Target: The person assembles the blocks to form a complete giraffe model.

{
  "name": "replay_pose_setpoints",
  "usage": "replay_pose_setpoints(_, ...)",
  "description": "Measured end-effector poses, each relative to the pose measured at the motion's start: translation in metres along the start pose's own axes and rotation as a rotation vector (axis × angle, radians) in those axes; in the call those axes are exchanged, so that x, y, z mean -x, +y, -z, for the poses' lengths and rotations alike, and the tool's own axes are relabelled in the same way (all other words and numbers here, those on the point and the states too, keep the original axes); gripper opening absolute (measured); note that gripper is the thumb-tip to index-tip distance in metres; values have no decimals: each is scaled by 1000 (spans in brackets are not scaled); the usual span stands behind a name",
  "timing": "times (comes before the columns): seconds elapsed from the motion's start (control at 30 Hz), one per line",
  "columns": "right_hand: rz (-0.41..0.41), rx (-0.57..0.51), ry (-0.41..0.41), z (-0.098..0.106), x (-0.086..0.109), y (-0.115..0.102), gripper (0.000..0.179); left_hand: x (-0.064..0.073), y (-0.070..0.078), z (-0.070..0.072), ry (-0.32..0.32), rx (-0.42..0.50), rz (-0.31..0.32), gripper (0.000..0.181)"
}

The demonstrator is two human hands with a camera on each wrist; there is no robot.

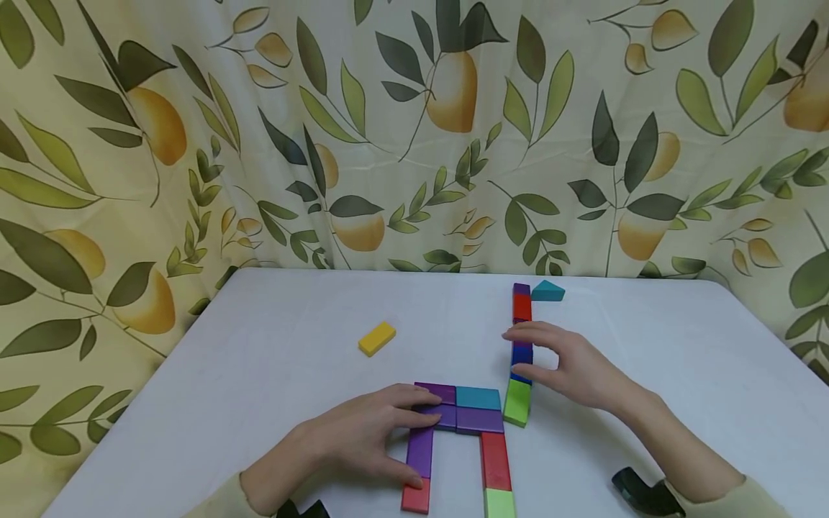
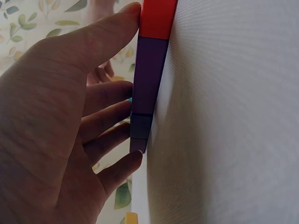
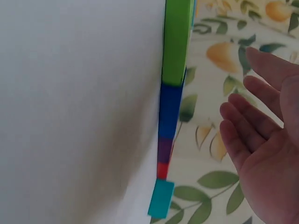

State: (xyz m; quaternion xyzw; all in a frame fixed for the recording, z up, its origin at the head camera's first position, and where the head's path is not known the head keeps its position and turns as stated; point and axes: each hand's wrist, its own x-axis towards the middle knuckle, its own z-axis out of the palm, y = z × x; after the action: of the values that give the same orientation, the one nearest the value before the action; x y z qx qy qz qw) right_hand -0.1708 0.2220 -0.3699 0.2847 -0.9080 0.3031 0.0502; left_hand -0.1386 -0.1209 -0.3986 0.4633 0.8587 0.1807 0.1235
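My left hand (image 1: 365, 426) lies against the left side of a block frame, fingertips on the purple blocks (image 1: 445, 417) and thumb at a red block (image 1: 415, 496). In the left wrist view its fingers reach along a long purple block (image 2: 150, 74). A teal block (image 1: 478, 398) and another red block (image 1: 496, 460) belong to the same frame. My right hand (image 1: 583, 370) hovers over a column of blocks with spread fingers, overlapping a blue block (image 1: 522, 355). The right wrist view shows that palm (image 3: 268, 172) holding nothing, apart from the column. A green block (image 1: 517, 403) ends the column beside the frame.
A yellow block (image 1: 377, 338) lies alone on the white table (image 1: 291, 324), left of the column. Beside the column's far end is a teal triangular block (image 1: 547, 291). A light green block (image 1: 499, 503) sits at the near edge of view. A patterned curtain (image 1: 414, 180) hangs behind the table.
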Motion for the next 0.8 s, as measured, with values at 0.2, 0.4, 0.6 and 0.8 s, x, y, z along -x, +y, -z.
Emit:
replay_pose_setpoints(0.2,42,-20,-119,-14,14,-24,47,1,0,0,-5,-2,5,75)
replay_pose_setpoints(0.4,2,-33,-271,-21,21,-38,51,1,0,1,-5,0,4,76)
replay_pose_setpoints(0.6,26,10,-397,-26,24,-45,52,1,-2,0,1,4,-6,77)
replay_pose_setpoints(0.8,85,58,-421,-29,27,-43,50,0,-4,-2,18,-8,-41,76)
